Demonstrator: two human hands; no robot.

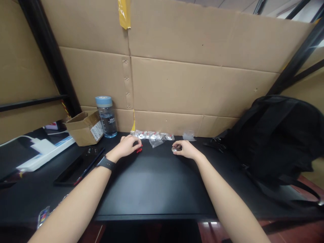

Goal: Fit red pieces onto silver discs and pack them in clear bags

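My left hand [128, 145], with a dark watch on its wrist, is closed with curled fingers at a small red cord-like thing [139, 149] on the black table. Red shows right at its fingertips; the exact kind is too small to make out. To the right, my right hand [186, 149] is closed around a small round shiny disc [174, 149], held low at the tabletop. Its fingers partly cover the disc. Behind and between the hands lies a row of small clear plastic packets [152, 135] with silvery and red contents.
A water bottle [107, 118] and an open cardboard box [83, 130] stand at the back left, near a white power strip [47, 153] and a dark tray [79, 165]. A black backpack [273, 135] occupies the right. Cardboard walls [177, 84] enclose the back.
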